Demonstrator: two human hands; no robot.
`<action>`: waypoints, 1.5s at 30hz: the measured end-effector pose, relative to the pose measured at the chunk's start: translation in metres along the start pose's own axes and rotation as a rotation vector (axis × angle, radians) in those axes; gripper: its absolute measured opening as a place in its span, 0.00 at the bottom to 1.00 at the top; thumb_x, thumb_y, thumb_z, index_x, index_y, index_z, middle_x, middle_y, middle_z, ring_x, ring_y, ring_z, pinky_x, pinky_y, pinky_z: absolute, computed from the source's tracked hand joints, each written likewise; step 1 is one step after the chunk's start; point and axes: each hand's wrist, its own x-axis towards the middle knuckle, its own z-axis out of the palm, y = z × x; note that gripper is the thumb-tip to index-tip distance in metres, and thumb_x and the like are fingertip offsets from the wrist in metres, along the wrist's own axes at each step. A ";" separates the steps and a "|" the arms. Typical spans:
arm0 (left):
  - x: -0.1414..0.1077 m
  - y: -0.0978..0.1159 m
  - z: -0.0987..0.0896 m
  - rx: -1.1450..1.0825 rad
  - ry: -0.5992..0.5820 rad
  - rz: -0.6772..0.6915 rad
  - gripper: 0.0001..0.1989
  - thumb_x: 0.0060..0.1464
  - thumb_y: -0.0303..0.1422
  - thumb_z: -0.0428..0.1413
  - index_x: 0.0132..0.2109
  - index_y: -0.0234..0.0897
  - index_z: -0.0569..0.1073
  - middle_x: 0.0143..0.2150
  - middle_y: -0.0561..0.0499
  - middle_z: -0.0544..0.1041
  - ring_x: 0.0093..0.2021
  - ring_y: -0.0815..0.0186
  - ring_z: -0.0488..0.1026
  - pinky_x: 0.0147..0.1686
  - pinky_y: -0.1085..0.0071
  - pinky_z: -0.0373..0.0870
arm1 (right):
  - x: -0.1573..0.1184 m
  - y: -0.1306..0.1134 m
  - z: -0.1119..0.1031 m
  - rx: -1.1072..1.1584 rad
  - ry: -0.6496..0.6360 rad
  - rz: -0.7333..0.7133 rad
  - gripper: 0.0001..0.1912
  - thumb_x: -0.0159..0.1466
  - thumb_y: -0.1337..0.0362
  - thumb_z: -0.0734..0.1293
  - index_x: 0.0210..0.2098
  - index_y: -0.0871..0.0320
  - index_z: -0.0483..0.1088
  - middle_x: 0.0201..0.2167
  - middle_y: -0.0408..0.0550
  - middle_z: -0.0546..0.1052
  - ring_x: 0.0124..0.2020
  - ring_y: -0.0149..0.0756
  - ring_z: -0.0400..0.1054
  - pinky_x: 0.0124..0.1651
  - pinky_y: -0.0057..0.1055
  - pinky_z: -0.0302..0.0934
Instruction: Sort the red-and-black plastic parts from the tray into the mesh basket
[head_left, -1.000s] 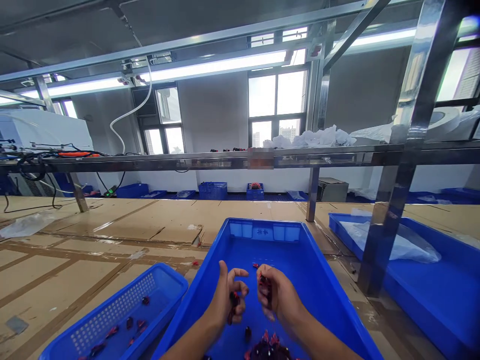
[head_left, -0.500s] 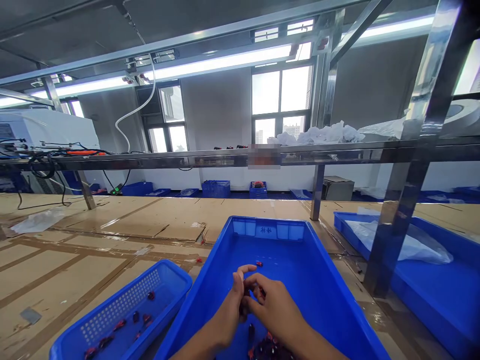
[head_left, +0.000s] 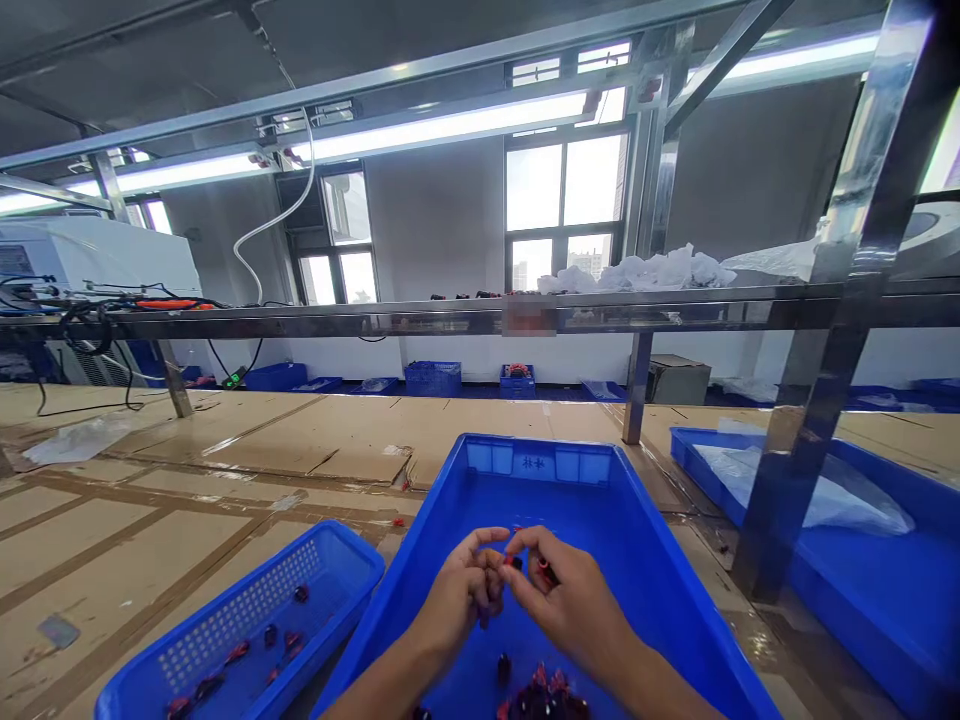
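My hands meet low over a deep blue plastic tray (head_left: 536, 450). My left hand (head_left: 463, 590) is curled around a small dark red part (head_left: 489, 612). My right hand (head_left: 570, 600) pinches a small red and black part (head_left: 546, 572) between its fingertips, and the two hands nearly touch. Below them, a loose dark red part (head_left: 503, 668) lies alone on the tray floor. A heap of similar parts (head_left: 544, 695) sits at the bottom edge of the view, partly cut off.
To the left stands a perforated blue basket (head_left: 247, 600) holding several dark red parts. A blue tray lined with clear plastic (head_left: 817, 500) lies to the right, beside a steel upright (head_left: 814, 400). Both trays rest on a cardboard-covered bench (head_left: 225, 435).
My hands have moved together from their separate positions over the tray. The view has shifted slightly, and the basket now sits a little further right in the picture.
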 end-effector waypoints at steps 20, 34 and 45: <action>-0.039 0.014 0.024 0.616 0.005 0.534 0.18 0.64 0.31 0.43 0.58 0.47 0.63 0.40 0.51 0.67 0.41 0.67 0.66 0.47 0.70 0.62 | -0.003 0.014 0.022 0.690 -0.323 0.485 0.09 0.57 0.59 0.69 0.29 0.58 0.68 0.16 0.34 0.60 0.14 0.23 0.52 0.16 0.22 0.43; -0.028 0.021 0.019 -0.059 0.221 0.279 0.18 0.50 0.29 0.54 0.50 0.40 0.70 0.37 0.51 0.72 0.39 0.66 0.70 0.41 0.71 0.65 | -0.012 0.010 0.034 -0.200 -0.139 -0.064 0.07 0.64 0.63 0.65 0.30 0.56 0.71 0.27 0.41 0.76 0.27 0.32 0.67 0.28 0.26 0.50; -0.025 -0.008 0.021 -0.529 0.095 -0.557 0.23 0.59 0.46 0.45 0.32 0.29 0.72 0.26 0.43 0.75 0.26 0.62 0.75 0.33 0.67 0.71 | -0.008 0.011 0.020 -0.417 -0.240 -0.397 0.19 0.67 0.69 0.57 0.56 0.56 0.67 0.31 0.49 0.76 0.30 0.38 0.69 0.30 0.30 0.60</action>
